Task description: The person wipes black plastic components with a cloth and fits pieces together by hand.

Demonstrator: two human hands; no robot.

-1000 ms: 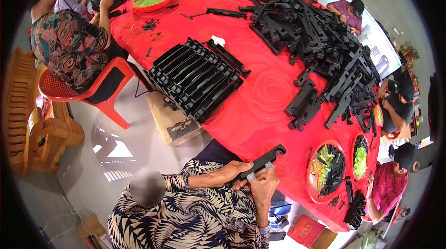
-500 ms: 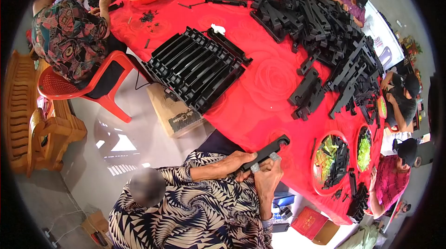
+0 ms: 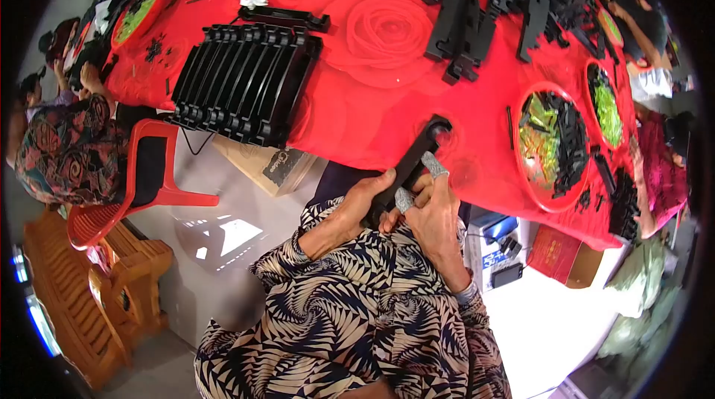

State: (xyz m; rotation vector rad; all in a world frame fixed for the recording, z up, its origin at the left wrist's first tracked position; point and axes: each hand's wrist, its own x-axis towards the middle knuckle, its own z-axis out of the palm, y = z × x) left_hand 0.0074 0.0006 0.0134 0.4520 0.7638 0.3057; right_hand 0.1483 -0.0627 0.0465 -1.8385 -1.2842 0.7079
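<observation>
A long black plastic part (image 3: pixel 411 164) with a round notch at its far end is tilted over my lap, at the edge of the red table. My left hand (image 3: pixel 348 211) is closed around its near left side, thumb along the top. On the right side of the part, my right hand (image 3: pixel 438 222) presses with curled fingers. Grey wrapping (image 3: pixel 434 164) covers fingertips of that hand. Whether a small piece sits between those fingers is hidden.
A row of black parts (image 3: pixel 242 85) lies left on the red cloth (image 3: pixel 357 112). An orange-rimmed bowl (image 3: pixel 519 164) holds black and yellow-green pieces at the right. Loose black parts (image 3: pixel 456 27) lie farther back. A red chair (image 3: pixel 153 194) and other people are around the table.
The view has turned, so the table and the row of parts appear shifted up and left. The held part points more steeply away from me. Both hands stay on it.
</observation>
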